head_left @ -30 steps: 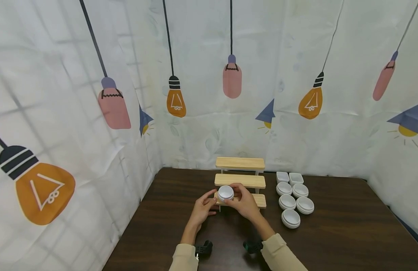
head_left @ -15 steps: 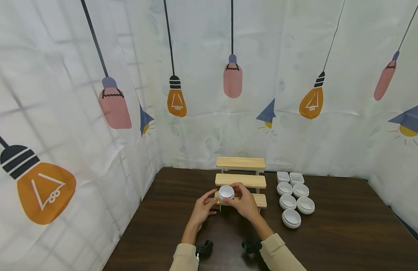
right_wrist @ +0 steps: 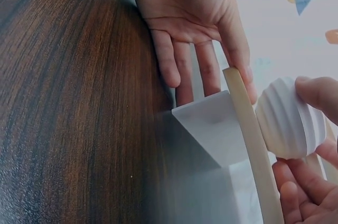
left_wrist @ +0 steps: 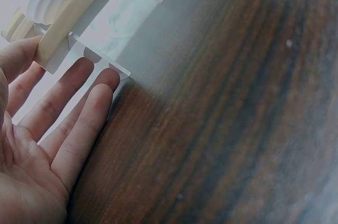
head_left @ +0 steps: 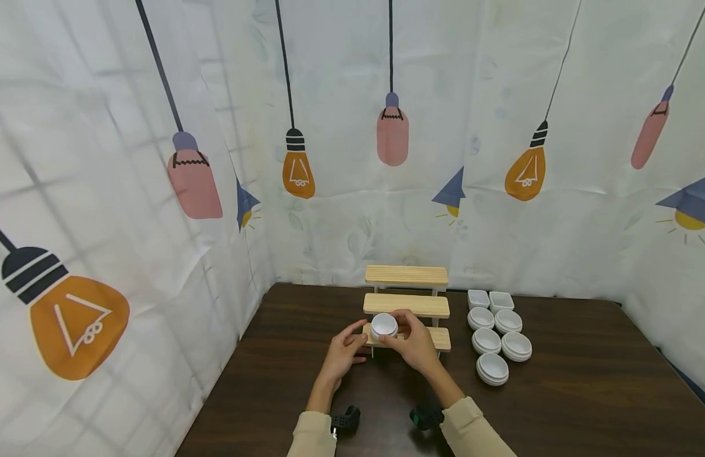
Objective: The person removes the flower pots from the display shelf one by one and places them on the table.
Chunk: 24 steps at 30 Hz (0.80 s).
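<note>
A small stack of white bowls stands on the left part of the lowest wooden shelf of a three-step rack. My right hand pinches the stack between thumb and fingers. In the right wrist view the ridged sides of the bowls show above the board, thumb against their side. My left hand is at the shelf's left end. Seen from the left wrist, its fingers stretch out nearly straight by the pale side support, and its thumb touches the board's end.
Right of the rack are several round white bowl stacks in two rows, with square white dishes behind them. The upper shelves rise toward the patterned curtain along the back edge of the dark wooden table.
The bowl stack in my right hand has shifted very slightly to the right along the lowest shelf. My left hand stays at the shelf's end.
</note>
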Available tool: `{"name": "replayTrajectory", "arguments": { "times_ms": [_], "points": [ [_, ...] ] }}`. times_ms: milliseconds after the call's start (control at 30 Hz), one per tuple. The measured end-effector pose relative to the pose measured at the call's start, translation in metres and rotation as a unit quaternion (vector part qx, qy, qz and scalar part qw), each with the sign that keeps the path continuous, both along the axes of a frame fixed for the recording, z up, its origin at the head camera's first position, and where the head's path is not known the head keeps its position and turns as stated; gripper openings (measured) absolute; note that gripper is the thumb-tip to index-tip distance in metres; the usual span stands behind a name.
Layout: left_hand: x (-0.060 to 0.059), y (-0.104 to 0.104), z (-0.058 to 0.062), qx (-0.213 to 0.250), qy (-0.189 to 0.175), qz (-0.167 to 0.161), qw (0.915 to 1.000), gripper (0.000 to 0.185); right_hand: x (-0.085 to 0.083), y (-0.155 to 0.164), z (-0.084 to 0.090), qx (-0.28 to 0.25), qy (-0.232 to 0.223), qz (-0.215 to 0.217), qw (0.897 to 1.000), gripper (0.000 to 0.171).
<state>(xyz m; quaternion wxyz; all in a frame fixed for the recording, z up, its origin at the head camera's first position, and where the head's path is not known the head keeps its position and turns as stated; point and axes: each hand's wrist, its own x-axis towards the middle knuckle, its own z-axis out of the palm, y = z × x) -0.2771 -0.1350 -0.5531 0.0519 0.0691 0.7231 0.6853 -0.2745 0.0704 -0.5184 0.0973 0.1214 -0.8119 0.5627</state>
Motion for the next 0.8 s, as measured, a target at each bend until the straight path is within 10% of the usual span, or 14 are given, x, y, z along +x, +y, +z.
{"name": "replayTrajectory", "arguments": {
  "times_ms": [800],
  "points": [
    [-0.0002,0.0004,-0.0010,-0.003,0.001,0.002,1.0000,0.046,0.0040,0.0062,0.0030,-0.033,-0.032,-0.006,0.999,0.054]
  ]
}}
